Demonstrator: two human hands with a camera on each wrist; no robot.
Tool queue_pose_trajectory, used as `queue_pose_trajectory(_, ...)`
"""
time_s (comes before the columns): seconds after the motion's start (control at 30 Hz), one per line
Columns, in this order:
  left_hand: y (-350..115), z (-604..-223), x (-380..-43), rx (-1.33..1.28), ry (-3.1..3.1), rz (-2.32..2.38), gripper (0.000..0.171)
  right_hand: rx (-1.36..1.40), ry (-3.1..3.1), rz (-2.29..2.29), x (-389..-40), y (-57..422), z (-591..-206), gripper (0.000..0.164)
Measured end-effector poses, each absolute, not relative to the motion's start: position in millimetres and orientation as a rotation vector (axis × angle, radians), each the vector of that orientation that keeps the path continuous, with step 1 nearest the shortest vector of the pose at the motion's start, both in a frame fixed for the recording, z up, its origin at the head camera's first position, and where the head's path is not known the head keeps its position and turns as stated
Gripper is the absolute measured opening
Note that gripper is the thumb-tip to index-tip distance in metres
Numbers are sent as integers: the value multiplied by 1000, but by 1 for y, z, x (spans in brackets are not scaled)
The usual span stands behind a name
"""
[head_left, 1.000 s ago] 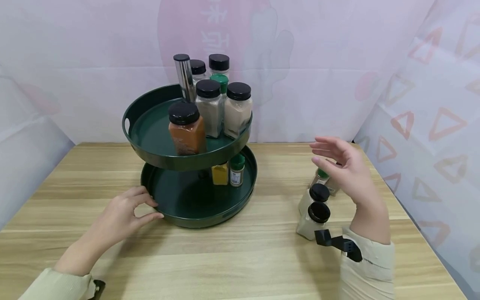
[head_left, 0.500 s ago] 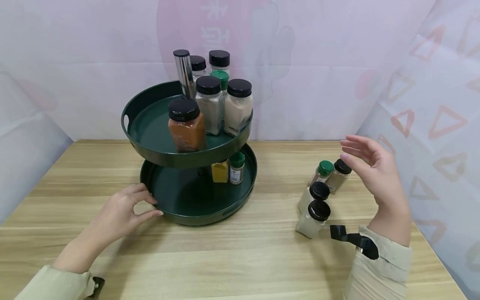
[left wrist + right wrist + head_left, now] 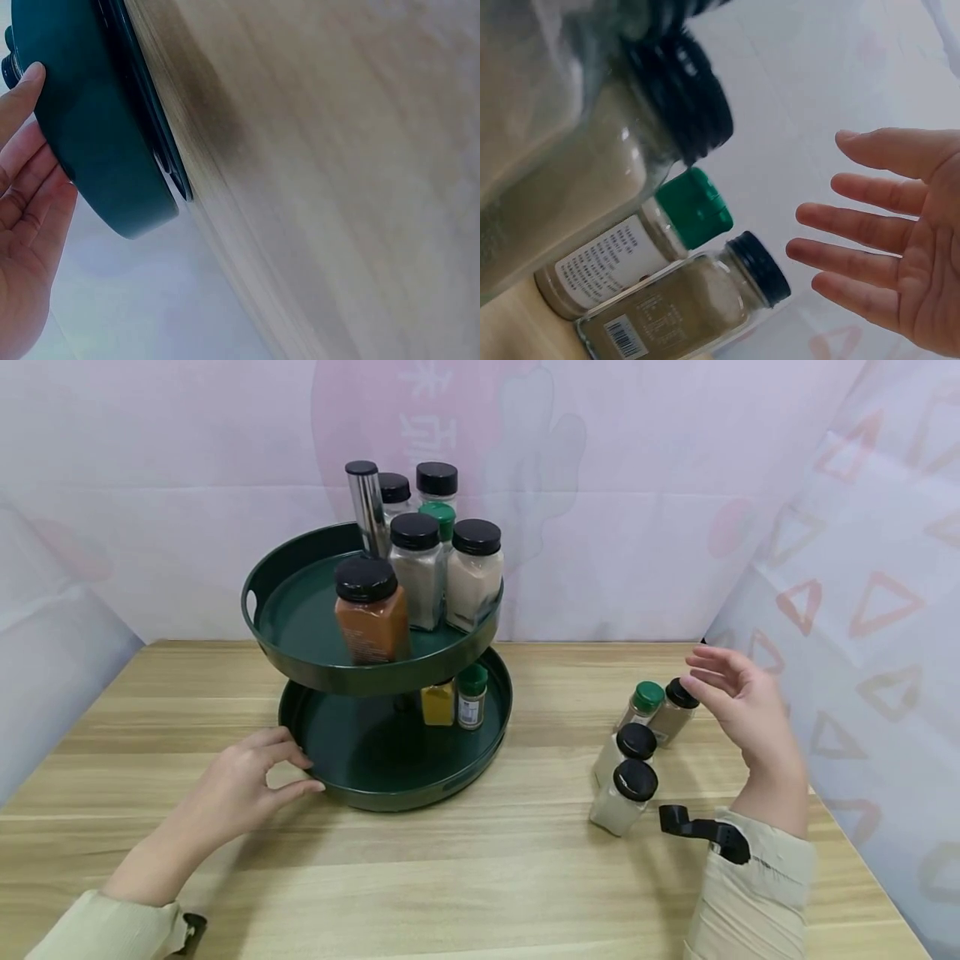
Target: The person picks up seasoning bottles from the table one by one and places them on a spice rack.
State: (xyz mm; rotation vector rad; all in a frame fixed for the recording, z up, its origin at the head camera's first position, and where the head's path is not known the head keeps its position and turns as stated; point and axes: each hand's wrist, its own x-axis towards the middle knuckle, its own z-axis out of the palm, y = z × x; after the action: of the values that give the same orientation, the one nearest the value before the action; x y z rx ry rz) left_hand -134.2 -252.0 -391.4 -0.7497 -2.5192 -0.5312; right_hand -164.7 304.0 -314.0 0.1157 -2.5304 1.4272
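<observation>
My left hand (image 3: 251, 785) is at the front left of a two-tier dark green round tray (image 3: 405, 800), pinching the lower tier's rim. In the left wrist view the thumb lies on the outside of the green wall (image 3: 82, 120), and the other fingertips pass behind its edge. My right hand (image 3: 750, 714) hovers with spread fingers, holding nothing, beside a black-lidded spice jar (image 3: 671, 718). In the right wrist view its fingers (image 3: 847, 255) point at that jar's lid (image 3: 759, 268). Close by stand a green-lidded jar (image 3: 643, 703) and two pale black-lidded jars (image 3: 621, 806).
On the upper tier (image 3: 300, 602) stand several jars, among them an orange-brown one (image 3: 372, 625), and a metal post (image 3: 366, 506) rises there. The lower tier bears a yellow jar (image 3: 438, 704) and a small green-capped bottle (image 3: 471, 697). A wooden table (image 3: 487, 885) lies underneath.
My right hand has moved right, off the jars it overlapped, uncovering the green-lidded and black-lidded ones, then drifted slightly back. The left hand keeps its place on the rim.
</observation>
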Motion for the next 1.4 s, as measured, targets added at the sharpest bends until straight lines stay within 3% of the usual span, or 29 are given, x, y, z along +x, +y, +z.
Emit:
queue_pose_trajectory(0.2, -252, -391, -135, -747, -2527, -530, 26, 21, -2630, 1379, -171, 311, -323, 48)
queue_pose_trajectory(0.73, -252, -393, -133, -746, -2508, -537, 27, 10, -2842, 1270, -184, 319, -346, 75)
queue_pose_trajectory(1.13, -254, -395, -134, -764, -2474, -542, 28, 40, -2899, 1331, -186, 323, -363, 63)
queue_pose_trajectory(1.4, -253, -395, -135, -790, -2444, -557, 29, 27, -2915, 1291, -189, 326, -367, 64)
